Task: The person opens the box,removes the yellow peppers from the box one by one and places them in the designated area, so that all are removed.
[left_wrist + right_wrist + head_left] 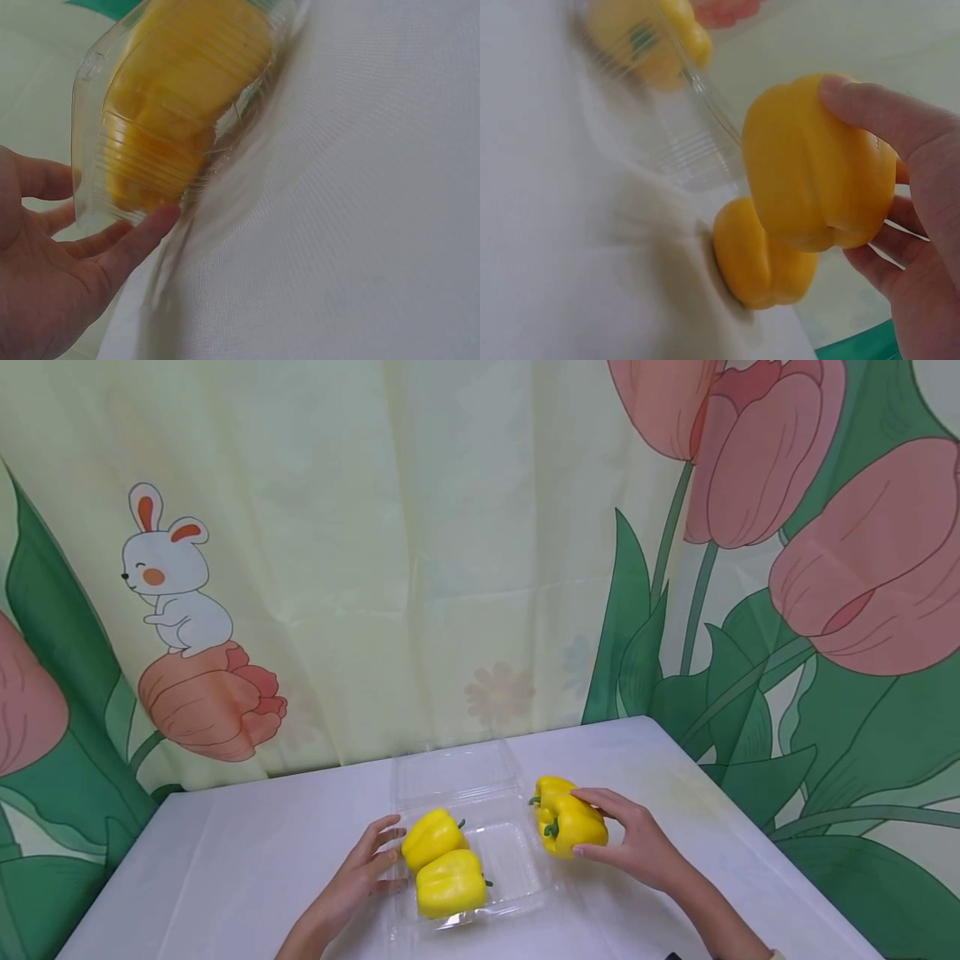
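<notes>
Grips the held pepper (576,827) in right hand (641,843), just right of the clear box (510,860), thumb on one side and fingers on the other, with its stem toward the box. Seems to have it raised off the table (255,852), going by the right wrist view. Has the loose pepper (551,787) just past it, also right of the box; cannot tell whether touching the held pepper. Rests left hand (360,868) at the outer left wall of the box, fingers spread, slightly bent and touching the plastic. Has the near pepper (452,885) and the far pepper (432,838) side by side in the left half of the box, both yellow, stems pointing right. Has the lid (453,772) folded open at the far side of the box. Faces a printed curtain (315,510) beyond the box.
</notes>
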Tool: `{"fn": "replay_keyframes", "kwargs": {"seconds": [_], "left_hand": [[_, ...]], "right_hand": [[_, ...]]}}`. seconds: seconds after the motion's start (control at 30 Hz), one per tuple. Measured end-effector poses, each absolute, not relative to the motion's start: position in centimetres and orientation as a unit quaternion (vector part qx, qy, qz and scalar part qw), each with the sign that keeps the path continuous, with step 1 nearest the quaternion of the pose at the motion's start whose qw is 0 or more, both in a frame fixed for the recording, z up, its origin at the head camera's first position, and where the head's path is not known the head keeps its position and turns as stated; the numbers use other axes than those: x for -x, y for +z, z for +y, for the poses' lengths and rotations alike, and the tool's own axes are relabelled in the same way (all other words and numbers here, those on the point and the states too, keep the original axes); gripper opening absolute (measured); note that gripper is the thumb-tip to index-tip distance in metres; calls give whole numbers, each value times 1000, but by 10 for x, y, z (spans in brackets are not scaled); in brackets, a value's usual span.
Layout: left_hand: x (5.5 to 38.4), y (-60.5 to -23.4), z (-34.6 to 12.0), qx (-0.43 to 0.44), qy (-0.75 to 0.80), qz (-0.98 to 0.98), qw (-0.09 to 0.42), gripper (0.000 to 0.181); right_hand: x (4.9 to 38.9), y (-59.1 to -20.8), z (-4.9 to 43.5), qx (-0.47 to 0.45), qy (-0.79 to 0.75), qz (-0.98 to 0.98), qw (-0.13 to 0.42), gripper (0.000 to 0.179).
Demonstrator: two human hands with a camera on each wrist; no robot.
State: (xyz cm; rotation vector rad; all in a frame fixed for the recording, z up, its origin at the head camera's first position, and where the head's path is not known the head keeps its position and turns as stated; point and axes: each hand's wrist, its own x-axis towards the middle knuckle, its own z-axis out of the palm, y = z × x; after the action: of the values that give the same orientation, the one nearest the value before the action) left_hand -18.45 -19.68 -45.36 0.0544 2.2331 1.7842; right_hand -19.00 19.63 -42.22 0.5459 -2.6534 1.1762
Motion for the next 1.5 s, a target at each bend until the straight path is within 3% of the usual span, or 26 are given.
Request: {"fn": "replay_keyframes", "kwargs": {"seconds": [0.7,1.5], "left_hand": [[185,-453,-197,-18,625,769,131,52],[184,-454,-198,-25,625,768,136,54]], "right_hand": [[192,-425,204,-179,392,-897,95,68],[192,-438,210,-153,389,-907,49,69]]}}
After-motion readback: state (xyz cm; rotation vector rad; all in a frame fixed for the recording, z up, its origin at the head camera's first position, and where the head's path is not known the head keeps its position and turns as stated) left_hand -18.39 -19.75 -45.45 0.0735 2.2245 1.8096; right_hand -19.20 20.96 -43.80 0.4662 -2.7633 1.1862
